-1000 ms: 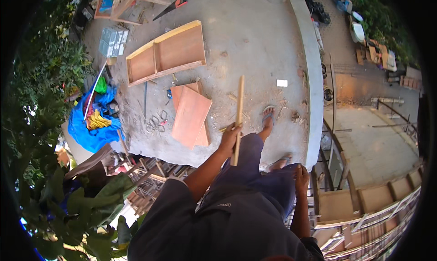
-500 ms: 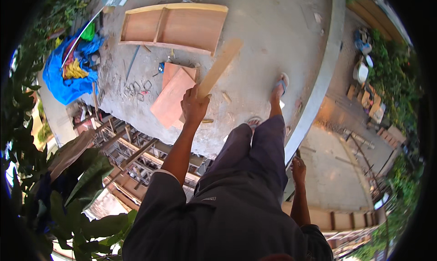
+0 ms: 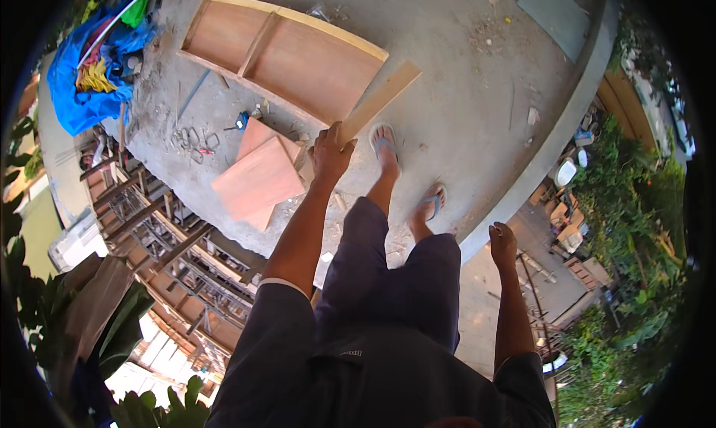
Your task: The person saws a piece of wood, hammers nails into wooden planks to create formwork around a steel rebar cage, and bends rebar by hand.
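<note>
My left hand (image 3: pixel 330 156) is closed around one end of a flat wooden strip (image 3: pixel 384 96). The strip slants up and to the right, its far end by the corner of a shallow wooden frame (image 3: pixel 298 44) with a plywood bottom and one crosspiece, lying on the concrete floor. Below and left of that hand, pinkish plywood pieces (image 3: pixel 259 180) overlap on the floor. My right hand (image 3: pixel 503 243) hangs out to the right over the floor's raised edge, fingers curled; a small pale spot shows at the fingertips, too small to name.
Along the right runs a concrete kerb (image 3: pixel 533 159), with a lower level beyond. On the left the floor ends at a drop with timber framework (image 3: pixel 171 241). A blue tarp (image 3: pixel 71 92) is heaped at far left. A grey sheet (image 3: pixel 553 14) lies at upper right.
I have stepped forward: my left foot now leads, where the right one did before. The wooden strip travels along in my left hand. My right hand has swung forward.
</note>
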### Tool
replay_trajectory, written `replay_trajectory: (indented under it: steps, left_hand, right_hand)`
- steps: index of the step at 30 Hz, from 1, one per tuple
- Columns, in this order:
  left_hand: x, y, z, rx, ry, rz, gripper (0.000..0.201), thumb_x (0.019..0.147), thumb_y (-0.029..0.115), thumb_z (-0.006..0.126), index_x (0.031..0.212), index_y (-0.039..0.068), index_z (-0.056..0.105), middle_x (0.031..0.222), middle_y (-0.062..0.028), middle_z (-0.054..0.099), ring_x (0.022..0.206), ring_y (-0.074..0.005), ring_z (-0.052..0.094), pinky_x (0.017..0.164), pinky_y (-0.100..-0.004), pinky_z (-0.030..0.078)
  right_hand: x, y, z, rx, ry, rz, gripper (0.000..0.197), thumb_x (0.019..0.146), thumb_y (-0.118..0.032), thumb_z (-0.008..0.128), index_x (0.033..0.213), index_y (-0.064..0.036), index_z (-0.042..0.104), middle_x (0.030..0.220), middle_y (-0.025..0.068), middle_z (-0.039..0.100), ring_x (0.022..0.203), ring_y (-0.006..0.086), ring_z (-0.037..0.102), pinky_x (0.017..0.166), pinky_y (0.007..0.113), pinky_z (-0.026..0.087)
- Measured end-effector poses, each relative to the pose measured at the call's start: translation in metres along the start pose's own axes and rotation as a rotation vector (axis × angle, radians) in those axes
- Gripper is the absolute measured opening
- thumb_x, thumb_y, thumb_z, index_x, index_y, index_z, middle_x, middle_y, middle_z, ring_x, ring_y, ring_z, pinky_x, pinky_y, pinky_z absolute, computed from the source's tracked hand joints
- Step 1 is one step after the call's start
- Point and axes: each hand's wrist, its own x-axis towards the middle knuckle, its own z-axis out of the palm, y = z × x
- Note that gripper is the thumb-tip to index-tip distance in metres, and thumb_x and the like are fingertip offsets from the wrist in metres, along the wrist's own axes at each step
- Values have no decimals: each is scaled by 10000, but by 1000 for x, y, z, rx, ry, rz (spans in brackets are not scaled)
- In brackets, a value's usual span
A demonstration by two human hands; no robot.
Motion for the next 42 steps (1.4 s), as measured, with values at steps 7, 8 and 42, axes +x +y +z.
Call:
replay_trajectory:
  steps: [7,8,42]
  left_hand:
    - [177,-26,37,-1,-96,-61,642,840,374,763,1421,212,544,1256,-121,652,1224,-334,590,996,-581,412]
    - [200,-31,45,23,-112,-66,645,829,372,768,1413,209,548,1244,-118,657,1214,-329,597,988,-579,414]
    - [490,-94,113,-202,224,-148,713,1007,613,492,1447,54,460,849,-238,732,777,-428,718,681,-520,555]
  right_hand:
    - [229,-120,31,-117,-79,-74,322,951,-233,678,1144,24,701,1070,250,714,942,369,719,834,436,569]
    - [260,-137,41,-117,-91,-66,339,954,-259,674,1152,15,704,1072,242,714,940,358,721,839,434,567]
    - [806,-311,295,-862,97,-831,550,845,-286,767,1317,-122,537,1257,143,632,1208,382,579,985,521,510]
